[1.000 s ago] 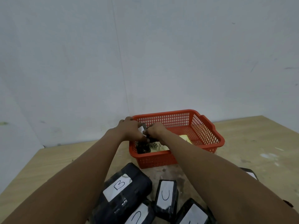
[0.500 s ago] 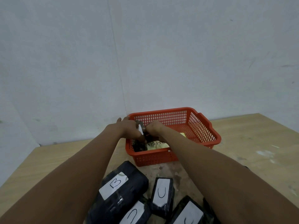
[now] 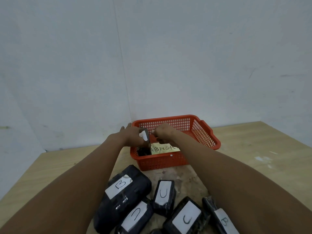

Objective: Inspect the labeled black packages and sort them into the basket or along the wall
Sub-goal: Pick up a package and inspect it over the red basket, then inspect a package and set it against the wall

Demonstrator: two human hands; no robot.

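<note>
Both my hands hold a small black labeled package (image 3: pixel 146 138) upright over the red plastic mesh basket (image 3: pixel 205 132): left hand (image 3: pixel 133 135) gripping it, right hand (image 3: pixel 164 133) pinching its edge. A yellow note (image 3: pixel 164 148) directly below reads "ABNOR". Nearer packages read B (image 3: pixel 120 184) and C (image 3: pixel 163 193).

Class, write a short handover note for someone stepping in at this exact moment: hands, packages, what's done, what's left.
Left hand and right hand together hold a small black package over the red basket, above its yellow ABNORMAL note.
A dark item already lies in the basket's left corner.
Left to sort on the table: large B package, three C packages, and a slim B package.
</note>
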